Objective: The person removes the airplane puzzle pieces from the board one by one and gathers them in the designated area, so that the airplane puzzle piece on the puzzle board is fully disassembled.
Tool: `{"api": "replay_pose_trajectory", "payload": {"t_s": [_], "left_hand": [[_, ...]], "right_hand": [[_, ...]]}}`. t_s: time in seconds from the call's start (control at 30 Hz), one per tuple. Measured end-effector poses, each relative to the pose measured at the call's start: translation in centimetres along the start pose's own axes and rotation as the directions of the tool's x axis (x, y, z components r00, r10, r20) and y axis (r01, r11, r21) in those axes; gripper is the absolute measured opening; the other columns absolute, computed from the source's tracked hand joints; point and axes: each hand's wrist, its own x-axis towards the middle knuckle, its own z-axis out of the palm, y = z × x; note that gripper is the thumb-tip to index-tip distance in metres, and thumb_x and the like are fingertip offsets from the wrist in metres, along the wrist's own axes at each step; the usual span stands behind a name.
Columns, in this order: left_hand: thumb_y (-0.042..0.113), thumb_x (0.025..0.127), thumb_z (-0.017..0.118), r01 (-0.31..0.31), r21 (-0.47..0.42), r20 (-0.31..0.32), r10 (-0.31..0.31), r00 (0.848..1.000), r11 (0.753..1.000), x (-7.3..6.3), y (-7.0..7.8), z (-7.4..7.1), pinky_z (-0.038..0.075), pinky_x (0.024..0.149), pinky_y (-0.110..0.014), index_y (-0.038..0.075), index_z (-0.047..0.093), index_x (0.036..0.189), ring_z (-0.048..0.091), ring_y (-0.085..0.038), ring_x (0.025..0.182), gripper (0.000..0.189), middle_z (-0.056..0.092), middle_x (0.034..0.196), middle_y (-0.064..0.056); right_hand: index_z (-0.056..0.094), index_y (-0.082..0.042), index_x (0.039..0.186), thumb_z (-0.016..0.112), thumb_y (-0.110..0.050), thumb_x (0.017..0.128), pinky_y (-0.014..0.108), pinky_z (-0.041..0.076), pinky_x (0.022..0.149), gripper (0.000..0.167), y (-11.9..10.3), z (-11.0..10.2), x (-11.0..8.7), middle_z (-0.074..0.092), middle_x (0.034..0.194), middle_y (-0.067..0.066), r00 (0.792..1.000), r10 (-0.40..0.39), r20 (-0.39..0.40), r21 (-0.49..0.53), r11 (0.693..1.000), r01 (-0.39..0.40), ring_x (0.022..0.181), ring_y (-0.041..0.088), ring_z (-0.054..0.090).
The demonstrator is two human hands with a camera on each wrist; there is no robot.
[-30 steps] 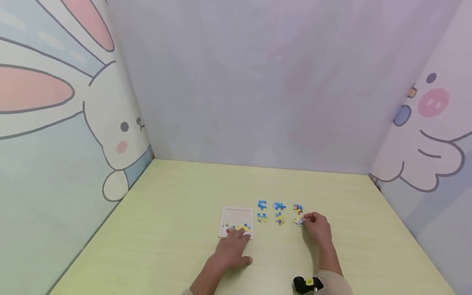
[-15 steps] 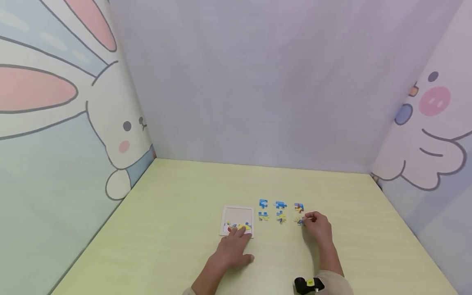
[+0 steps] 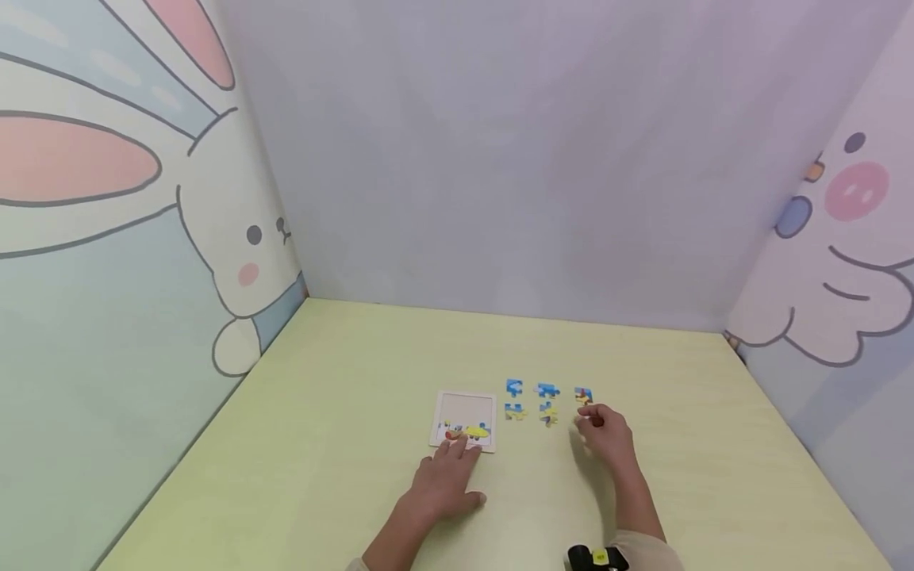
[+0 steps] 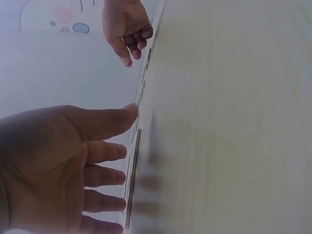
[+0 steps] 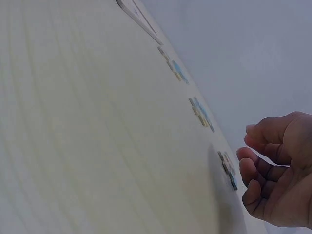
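Note:
My left hand lies flat with its fingertips on the lower edge of a square puzzle frame. A strip of picture with a yellow shape fills the frame's bottom; the upper part shows bare backing. My right hand is at the right end of the loose jigsaw pieces, raised a little over the table, thumb and index finger pinched on a piece hidden by the fingers. A red and blue piece lies just beyond its fingertips. In the right wrist view the curled right hand hovers beside the nearest piece.
Left of the right hand lie a blue corner piece, a blue piece, a yellow and blue piece and a yellow piece. The pale table meets a grey back wall and cartoon side panels.
The white and blue piece at the right fingertips no longer shows on the table. My right hand has lifted slightly. My left hand stays on the frame; the view has shifted a little.

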Motion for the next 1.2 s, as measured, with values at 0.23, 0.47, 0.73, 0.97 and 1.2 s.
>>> {"api": "replay_pose_trajectory", "payload": {"t_s": [0.23,0.47,0.73,0.97,1.2], "left_hand": [[0.041,0.076,0.072,0.049,-0.014,0.009,-0.049,0.999,0.999,-0.1,-0.3,0.1,0.038,0.089,-0.055,0.009,0.048,0.135,0.037,-0.04,0.125,0.071,0.041,0.14,-0.013],[0.042,0.075,0.073,0.101,0.017,0.01,-0.101,0.995,0.995,-0.1,0.0,0.0,0.038,0.089,-0.057,0.007,0.048,0.134,0.034,-0.044,0.126,0.073,0.038,0.142,-0.012],[0.042,0.074,0.074,0.109,0.019,0.044,-0.11,0.993,0.994,-0.1,0.2,0.0,0.041,0.084,-0.058,0.009,0.048,0.135,0.031,-0.045,0.127,0.074,0.037,0.144,-0.009],[0.042,0.074,0.074,0.099,0.032,0.047,-0.101,0.994,0.995,-0.2,0.2,-0.2,0.044,0.079,-0.058,0.009,0.05,0.134,0.033,-0.046,0.125,0.073,0.04,0.142,-0.008],[0.044,0.075,0.073,0.071,0.065,0.037,-0.074,0.997,0.995,-0.2,0.2,-0.4,0.047,0.073,-0.054,0.01,0.052,0.132,0.037,-0.046,0.122,0.07,0.042,0.139,-0.006]], "right_hand": [[0.064,0.003,0.1,0.062,-0.008,0.087,0.029,0.041,0.06,0.018,-2.4,1.5,0.1,0.058,0.081,0.006,0.993,-0.119,0.029,0.032,0.993,0.118,0.073,0.018,0.051],[0.064,0.003,0.098,0.064,-0.007,0.086,0.027,0.043,0.057,0.016,-4.7,4.3,-0.1,0.057,0.077,0.004,0.974,-0.194,0.115,0.095,0.978,0.183,0.07,0.017,0.051],[0.066,-0.001,0.093,0.064,-0.004,0.085,0.027,0.042,0.056,0.009,-6.3,6.8,0.0,0.057,0.075,0.002,0.952,-0.254,0.17,0.14,0.963,0.231,0.067,0.017,0.05],[0.065,0.0,0.096,0.063,-0.005,0.087,0.026,0.042,0.056,0.011,-7.6,9.0,0.5,0.056,0.075,0.0,0.905,-0.346,0.248,0.183,0.934,0.307,0.067,0.016,0.048],[0.064,-0.001,0.099,0.062,-0.007,0.088,0.024,0.041,0.056,0.012,-8.2,11.4,1.0,0.054,0.073,0.0,0.831,-0.43,0.352,0.254,0.899,0.358,0.066,0.015,0.048]]}}
